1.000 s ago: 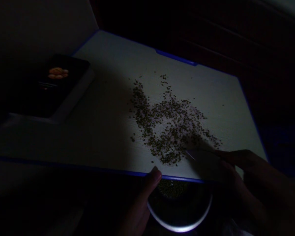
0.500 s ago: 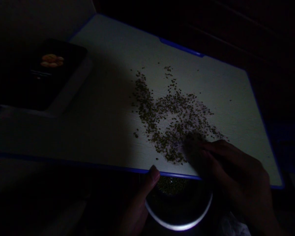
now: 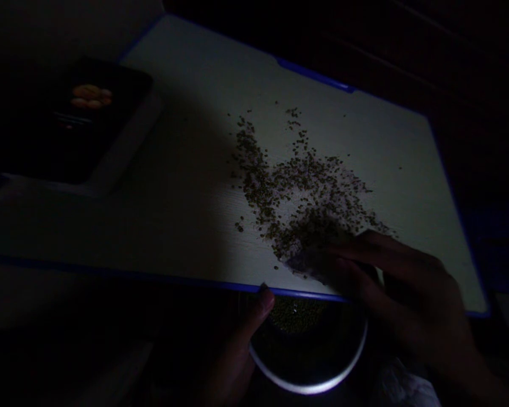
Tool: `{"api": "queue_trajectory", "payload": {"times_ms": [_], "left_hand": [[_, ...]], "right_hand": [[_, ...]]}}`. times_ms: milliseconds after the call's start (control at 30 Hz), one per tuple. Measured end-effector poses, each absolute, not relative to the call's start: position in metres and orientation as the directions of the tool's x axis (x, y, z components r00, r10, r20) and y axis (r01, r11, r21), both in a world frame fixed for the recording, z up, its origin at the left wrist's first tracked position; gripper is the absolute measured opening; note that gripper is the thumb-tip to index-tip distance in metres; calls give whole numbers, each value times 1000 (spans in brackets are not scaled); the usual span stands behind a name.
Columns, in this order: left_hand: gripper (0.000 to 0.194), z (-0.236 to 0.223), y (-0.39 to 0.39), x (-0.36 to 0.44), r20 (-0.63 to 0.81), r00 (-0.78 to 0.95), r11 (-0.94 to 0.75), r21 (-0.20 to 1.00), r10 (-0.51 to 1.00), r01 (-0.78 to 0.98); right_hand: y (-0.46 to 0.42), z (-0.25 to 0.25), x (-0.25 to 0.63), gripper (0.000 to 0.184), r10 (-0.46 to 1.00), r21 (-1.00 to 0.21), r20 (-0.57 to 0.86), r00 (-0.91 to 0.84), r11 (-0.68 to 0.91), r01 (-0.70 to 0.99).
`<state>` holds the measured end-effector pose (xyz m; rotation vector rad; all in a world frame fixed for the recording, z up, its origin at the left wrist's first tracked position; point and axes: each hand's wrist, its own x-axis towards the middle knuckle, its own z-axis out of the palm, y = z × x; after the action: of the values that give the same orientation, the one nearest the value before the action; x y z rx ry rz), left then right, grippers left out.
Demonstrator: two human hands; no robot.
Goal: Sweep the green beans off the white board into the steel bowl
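A pale, rectangular tabletop [image 3: 390,141] with narrow blue edging stands in dim light, its left half in shadow. Small, dark greenish grains [image 3: 258,192] lie scattered unevenly across its middle, a few strays apart. On its left rests a thick, black-topped, pale-sided rectangular block [image 3: 76,150] bearing an orange picture [image 3: 91,96].

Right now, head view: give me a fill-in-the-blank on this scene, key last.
The white rectangular board has ____ edging.
In the picture, the dark-topped rectangular box lies to the ____ of the small scattered grains.
The left bare hand has its ____ on the board's near edge.
The round, bright-rimmed vessel holds ____-coloured grains.

Missing words: blue; left; thumb; green.
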<state>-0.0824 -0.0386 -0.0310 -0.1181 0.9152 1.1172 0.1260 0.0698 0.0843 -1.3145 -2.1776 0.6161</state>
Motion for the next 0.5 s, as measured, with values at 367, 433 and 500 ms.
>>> {"api": "queue_trajectory", "payload": {"times_ms": [367, 433, 500], "left_hand": [[102, -23, -36, -83, -678, 134, 487, 362, 723, -795], [103, -25, -37, -82, -690, 117, 484, 365, 714, -795], [100, -28, -38, -80, -714, 61, 466, 387, 698, -796]], "right_hand": [[125, 76, 120, 13, 982, -781, 68, -178, 163, 603], [132, 78, 122, 15, 988, -789, 58, -142, 132, 601], [133, 83, 128, 15, 989, -775, 80, -126, 141, 616]]}}
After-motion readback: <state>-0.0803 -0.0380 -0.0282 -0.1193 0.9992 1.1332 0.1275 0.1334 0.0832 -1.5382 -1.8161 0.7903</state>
